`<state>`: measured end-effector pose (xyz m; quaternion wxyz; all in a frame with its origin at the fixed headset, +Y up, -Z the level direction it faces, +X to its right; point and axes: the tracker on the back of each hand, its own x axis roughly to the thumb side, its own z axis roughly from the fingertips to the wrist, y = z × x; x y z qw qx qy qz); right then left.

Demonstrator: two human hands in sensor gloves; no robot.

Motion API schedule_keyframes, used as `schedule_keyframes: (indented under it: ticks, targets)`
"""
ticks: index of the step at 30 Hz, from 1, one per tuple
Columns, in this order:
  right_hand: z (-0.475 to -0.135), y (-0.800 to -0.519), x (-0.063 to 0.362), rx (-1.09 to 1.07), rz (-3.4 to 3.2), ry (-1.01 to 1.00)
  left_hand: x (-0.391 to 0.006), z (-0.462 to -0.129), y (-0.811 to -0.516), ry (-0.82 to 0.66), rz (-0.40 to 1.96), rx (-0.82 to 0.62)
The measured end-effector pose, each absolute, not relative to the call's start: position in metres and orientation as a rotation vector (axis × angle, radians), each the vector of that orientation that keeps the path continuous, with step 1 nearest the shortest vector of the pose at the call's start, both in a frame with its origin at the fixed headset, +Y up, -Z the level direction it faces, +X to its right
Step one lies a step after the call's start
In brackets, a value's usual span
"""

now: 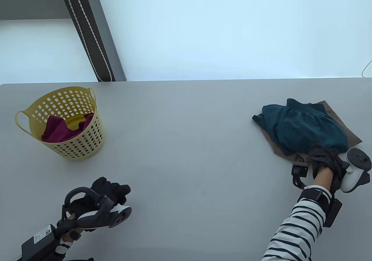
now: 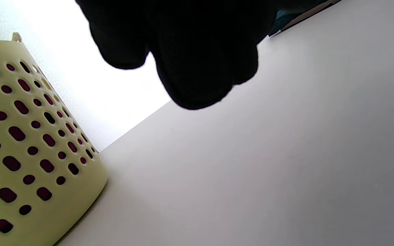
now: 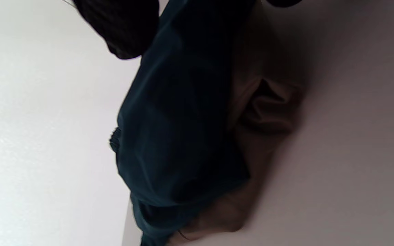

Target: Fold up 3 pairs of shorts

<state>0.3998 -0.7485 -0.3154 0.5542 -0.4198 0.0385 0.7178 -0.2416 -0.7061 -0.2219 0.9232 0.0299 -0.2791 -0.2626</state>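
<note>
On the right side of the table (image 1: 186, 133) two pairs lie stacked: the dark teal shorts (image 1: 305, 127) sit folded on top of the brown shorts (image 1: 347, 127), whose edges show at the far right and along the near side. The third pair, the magenta shorts (image 1: 59, 131), lies crumpled inside the yellow perforated basket (image 1: 72, 153) on the left. The right hand (image 1: 324, 160) rests at the near edge of the stack, but its fingers are hidden among straps and cloth, so I cannot tell whether it presses flat or pinches the fabric. The left hand (image 1: 112, 189) hovers near the front left, holding nothing, fingers loosely curled. All three garments look light, soft and limp; the teal pair has a gathered elastic waistband, visible in the right wrist view, which is probably the firmest place to hold. The magenta pair will likely sag and bunch when lifted, so pinching it at the waistband with both hands should let it hang straight before being spread. The smooth table may let thin cloth slide.
</note>
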Motion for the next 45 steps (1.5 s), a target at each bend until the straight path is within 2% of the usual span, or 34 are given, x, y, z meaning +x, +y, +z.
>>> schedule_keyframes:
  ticks: [3,5,7,10,12,15,17,20,23,25,27,30,32,34,36,38,40,41,43,45]
  targets:
    - [-0.314,-0.748,0.401,-1.026,1.807,0.131,-0.241,-0.224,-0.708,-0.571,-0.541,0.054]
    - [-0.315,-0.735,0.400,-0.981,1.781,0.087,-0.242,-0.224,-0.708,-0.568,-0.546,0.053]
    - [-0.318,-0.708,0.389,-0.867,1.767,-0.030,-0.243,-0.225,-0.706,-0.563,-0.548,0.060]
    - [-0.318,-0.668,0.357,-0.623,1.960,-0.112,-0.246,-0.226,-0.705,-0.559,-0.539,0.068]
    - [-0.307,-0.637,0.307,-0.348,2.246,-0.208,-0.246,-0.226,-0.705,-0.558,-0.537,0.071]
    - [-0.281,-0.625,0.244,-0.002,2.514,-0.217,-0.246,-0.225,-0.705,-0.559,-0.544,0.074]
    - [-0.260,-0.633,0.201,0.274,2.628,-0.113,-0.247,-0.225,-0.704,-0.558,-0.549,0.071]
    - [-0.233,-0.672,0.151,0.550,2.756,0.154,-0.247,-0.225,-0.704,-0.554,-0.555,0.079]
    - [-0.224,-0.716,0.122,0.672,2.961,0.293,-0.248,-0.225,-0.704,-0.553,-0.563,0.081]
    - [-0.223,-0.724,0.118,0.828,3.054,0.538,-0.250,-0.225,-0.704,-0.560,-0.561,0.065]
    - [-0.223,-0.723,0.120,0.720,3.055,0.384,-0.251,-0.225,-0.704,-0.555,-0.555,0.059]
    - [-0.223,-0.720,0.121,0.707,2.952,0.421,-0.255,-0.227,-0.699,-0.520,-0.590,0.106]
    - [-0.221,-0.717,0.119,0.710,2.940,0.376,-0.260,-0.228,-0.692,-0.482,-0.638,0.180]
    - [-0.220,-0.712,0.117,0.735,2.974,0.331,-0.268,-0.231,-0.680,-0.412,-0.720,0.285]
    - [-0.219,-0.708,0.115,0.751,2.995,0.279,-0.281,-0.239,-0.654,-0.281,-0.814,0.416]
    - [-0.220,-0.706,0.115,0.750,2.988,0.273,-0.294,-0.252,-0.628,-0.177,-0.816,0.442]
    - [-0.220,-0.705,0.116,0.742,2.974,0.261,-0.313,-0.279,-0.594,-0.079,-0.666,0.340]
    - [-0.220,-0.705,0.116,0.743,2.974,0.260,-0.316,-0.286,-0.587,-0.062,-0.634,0.287]
    - [-0.220,-0.705,0.115,0.751,2.981,0.255,-0.332,-0.323,-0.568,-0.041,-0.536,0.002]
    - [-0.220,-0.705,0.116,0.753,2.987,0.253,-0.343,-0.352,-0.567,0.011,-0.560,-0.163]
